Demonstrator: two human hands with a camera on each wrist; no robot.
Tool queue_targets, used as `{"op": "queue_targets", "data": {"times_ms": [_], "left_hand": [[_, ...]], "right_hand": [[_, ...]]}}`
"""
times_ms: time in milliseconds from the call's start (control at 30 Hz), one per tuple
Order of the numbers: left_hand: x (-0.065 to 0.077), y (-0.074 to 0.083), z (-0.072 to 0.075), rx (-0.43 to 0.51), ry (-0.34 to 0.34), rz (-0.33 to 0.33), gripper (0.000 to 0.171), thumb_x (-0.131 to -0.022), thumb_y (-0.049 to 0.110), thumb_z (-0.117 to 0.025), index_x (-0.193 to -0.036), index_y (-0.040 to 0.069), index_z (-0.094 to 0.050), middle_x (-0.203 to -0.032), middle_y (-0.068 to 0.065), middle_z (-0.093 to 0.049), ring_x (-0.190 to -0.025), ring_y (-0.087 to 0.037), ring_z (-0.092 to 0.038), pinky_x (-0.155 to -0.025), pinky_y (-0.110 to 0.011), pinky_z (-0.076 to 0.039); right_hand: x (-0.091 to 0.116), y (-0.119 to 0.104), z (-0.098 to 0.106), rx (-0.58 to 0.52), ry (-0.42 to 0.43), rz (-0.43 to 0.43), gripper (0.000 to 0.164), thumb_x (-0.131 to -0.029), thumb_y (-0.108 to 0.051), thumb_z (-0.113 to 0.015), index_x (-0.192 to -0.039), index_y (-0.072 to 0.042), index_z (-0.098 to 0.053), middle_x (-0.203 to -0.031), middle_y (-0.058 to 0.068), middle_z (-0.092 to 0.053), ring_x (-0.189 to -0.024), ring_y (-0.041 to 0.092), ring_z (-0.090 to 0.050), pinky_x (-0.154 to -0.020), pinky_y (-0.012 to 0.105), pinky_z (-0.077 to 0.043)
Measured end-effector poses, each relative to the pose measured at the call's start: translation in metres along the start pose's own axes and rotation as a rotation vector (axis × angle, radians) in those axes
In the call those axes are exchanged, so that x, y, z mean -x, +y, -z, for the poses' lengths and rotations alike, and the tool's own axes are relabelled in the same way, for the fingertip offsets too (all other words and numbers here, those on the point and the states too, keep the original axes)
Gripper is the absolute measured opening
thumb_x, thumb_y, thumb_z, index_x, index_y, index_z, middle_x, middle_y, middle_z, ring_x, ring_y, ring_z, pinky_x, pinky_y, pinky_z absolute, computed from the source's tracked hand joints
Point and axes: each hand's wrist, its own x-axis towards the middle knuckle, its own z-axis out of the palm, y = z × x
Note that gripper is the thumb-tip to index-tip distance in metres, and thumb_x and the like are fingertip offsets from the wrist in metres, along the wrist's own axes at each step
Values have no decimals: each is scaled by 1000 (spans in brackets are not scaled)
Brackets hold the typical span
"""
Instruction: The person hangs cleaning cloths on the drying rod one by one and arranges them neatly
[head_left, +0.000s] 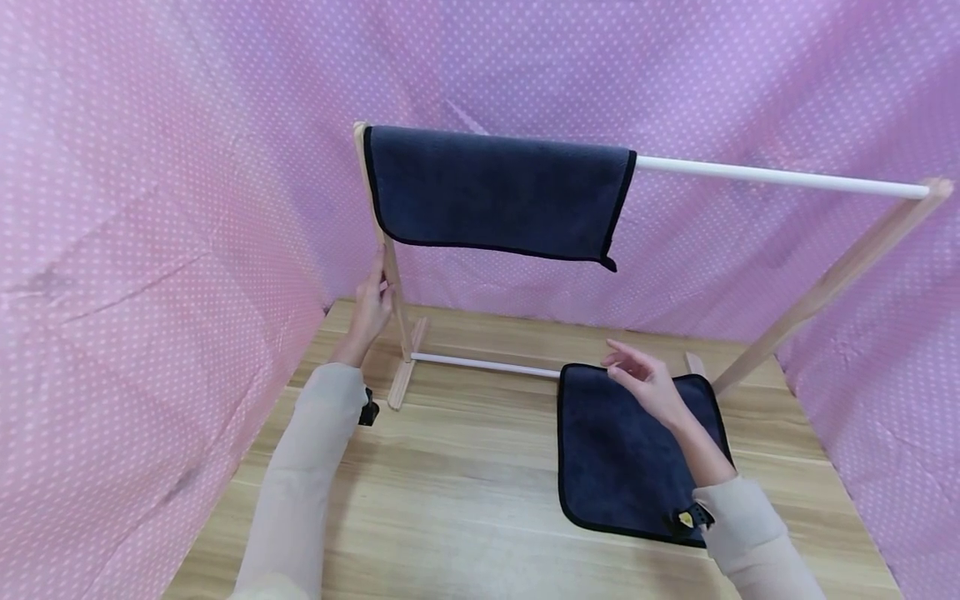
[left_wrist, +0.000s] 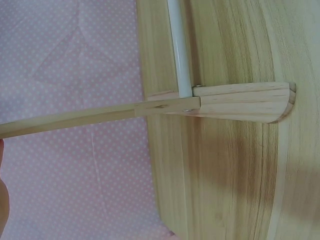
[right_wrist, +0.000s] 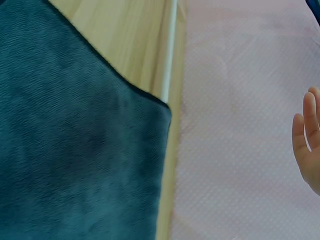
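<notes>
A wooden rack's left post (head_left: 397, 292) is held by my left hand (head_left: 372, 307), with the fingers beside it below the hanging cloth. In the left wrist view only a sliver of that hand (left_wrist: 3, 195) shows at the post's end. A dark grey towel (head_left: 498, 196) with black edging hangs over the left part of the white top rod (head_left: 780, 177). A second dark towel (head_left: 622, 450) lies spread at the rack's lower right. Above its far edge hovers my right hand (head_left: 642, 382), fingers loosely bent and holding nothing; the right wrist view shows its fingers (right_wrist: 311, 120) apart from the cloth.
The rack's right post (head_left: 832, 283) leans up at the right. A white lower rod (head_left: 487, 365) runs between the feet, partly hidden by the flat towel. Pink dotted curtains (head_left: 150, 208) surround the wooden table (head_left: 450, 500). The left foot (head_left: 401, 383) stands on the tabletop.
</notes>
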Motion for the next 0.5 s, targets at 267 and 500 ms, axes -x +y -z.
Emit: {"op": "queue_targets", "data": {"times_ms": [267, 500], "left_hand": [[-1, -2, -2, 6, 17, -45, 84, -82, -17, -52, -146, 27, -21, -96, -35, -55, -92, -46, -57, -75, -49, -52], [0, -1, -2, 8, 19, -18, 81, -82, -16, -52, -146, 23, -23, -98, -35, -55, -94, -46, -56, -77, -50, -50]], "right_hand": [[22, 28, 8, 16, -48, -65, 42, -84, 14, -51, -125, 13, -45, -95, -4, -65, -86, 0, -58, -69, 11, -46], [40, 52, 18, 51, -57, -80, 41, -86, 7, -54, -126, 0, -51, -96, 0, -64, -83, 0, -58, -67, 13, -47]]}}
